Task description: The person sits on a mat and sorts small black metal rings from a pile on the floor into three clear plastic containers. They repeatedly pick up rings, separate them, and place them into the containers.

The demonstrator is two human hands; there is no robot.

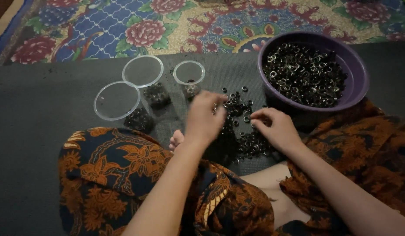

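The person is sitting cross-legged on a dark mat (45, 100), sorting small metal rings (239, 105) lying loose in front of the knees. The left hand (204, 116) is hovering over the pile; motion blur is hiding its fingertips, so its grip cannot be told. The right hand (276, 129) is pinching at rings with thumb and forefinger pressed together. A purple basin (357, 74) of rings is standing just beside the pile. Three clear cups (143, 72) are standing near, each partly filled. Judged step: gathering rings; placing them calls for a reach leftward to a cup
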